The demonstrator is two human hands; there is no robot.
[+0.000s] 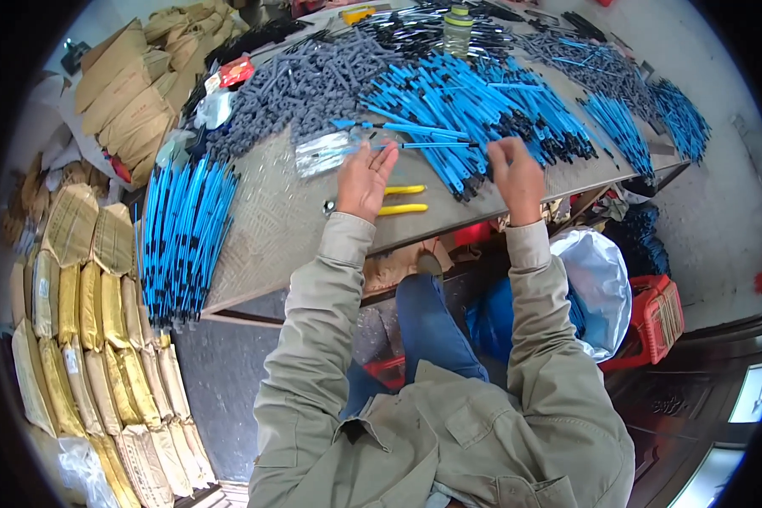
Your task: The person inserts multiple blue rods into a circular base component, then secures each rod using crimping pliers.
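Observation:
My left hand point(367, 179) is palm up, its thumb and fingers closed on a thin blue rod with black ends point(436, 145). The rod points right, its black tip close to my right hand point(517, 175). That hand is pinched closed; whether it grips the tip or some small piece is too small to tell. Beyond both hands spreads a big pile of blue rods point(448, 93). Clear plastic bags point(317, 161) lie left of my left hand. Pliers with yellow handles point(404, 208) rest on the table just right of my left wrist.
Grey coiled pieces point(300, 85) heap up at the far left of the table point(258, 199). Bundled blue rods point(186, 237) lie at its left edge, and more at right. A bottle point(457, 34) stands behind. Below right are a white sack point(596, 279) and a red plastic stool point(656, 317).

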